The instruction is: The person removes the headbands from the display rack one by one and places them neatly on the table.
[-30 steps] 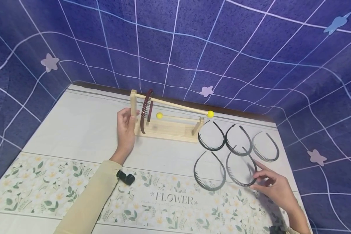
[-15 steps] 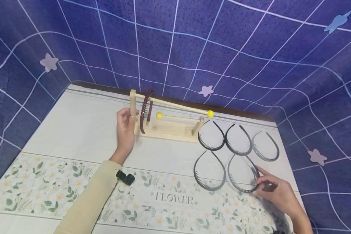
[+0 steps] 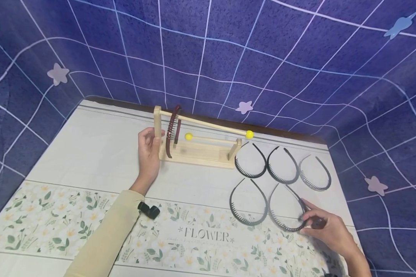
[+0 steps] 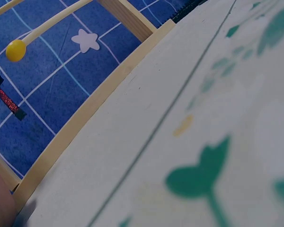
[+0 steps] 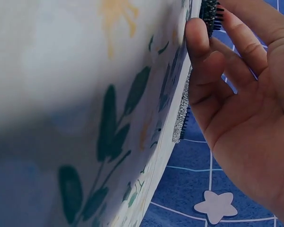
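Note:
My left hand [image 3: 149,154] holds the left post [image 3: 157,121] of a wooden stand [image 3: 201,154] with two bars tipped by yellow balls. A dark red toothed headband [image 3: 171,130] hangs on the upper bar near that post. My right hand [image 3: 327,229] pinches the lower right edge of a dark toothed headband [image 3: 280,226] at the table's right side. In the right wrist view, the thumb and fingers meet at a dark glittery headband piece [image 5: 209,19]. Only a bit of the left hand [image 4: 1,201] shows in the left wrist view, beside the wooden frame.
Several other headbands lie on the white cloth: one left of the held one [image 3: 248,222], and a row behind, with a black one [image 3: 251,176], a middle one [image 3: 282,181] and a grey one [image 3: 315,188]. A blue gridded curtain [image 3: 201,57] surrounds the table.
My right hand has moved the pinched headband slightly toward the table's near edge, so its ends sit lower and overlap the band behind it less. The left hand stays on the stand.

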The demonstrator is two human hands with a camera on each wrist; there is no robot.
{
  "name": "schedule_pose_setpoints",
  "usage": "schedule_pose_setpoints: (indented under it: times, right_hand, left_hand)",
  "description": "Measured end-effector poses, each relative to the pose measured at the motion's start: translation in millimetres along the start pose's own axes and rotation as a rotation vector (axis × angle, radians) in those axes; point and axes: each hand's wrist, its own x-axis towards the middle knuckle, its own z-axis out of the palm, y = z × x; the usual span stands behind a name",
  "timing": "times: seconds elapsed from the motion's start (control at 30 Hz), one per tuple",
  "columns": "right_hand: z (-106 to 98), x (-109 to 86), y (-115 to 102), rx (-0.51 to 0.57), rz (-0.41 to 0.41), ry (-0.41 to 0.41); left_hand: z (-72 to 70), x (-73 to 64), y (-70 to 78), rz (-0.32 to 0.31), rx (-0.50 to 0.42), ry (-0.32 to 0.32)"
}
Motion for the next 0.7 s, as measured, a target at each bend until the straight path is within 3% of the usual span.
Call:
schedule_pose_setpoints:
  times: [0.4, 0.7]
  right_hand:
    - [2.9, -1.8, -1.8, -0.150, 0.061, -0.008]
    - [3.4, 0.1, -2.2, -0.146, -0.022, -0.011]
  left_hand:
    - [0.7, 0.2, 2.5, -0.004, 0.011, -0.013]
    - [1.1, -0.4, 4.9, -0.001, 0.005, -0.001]
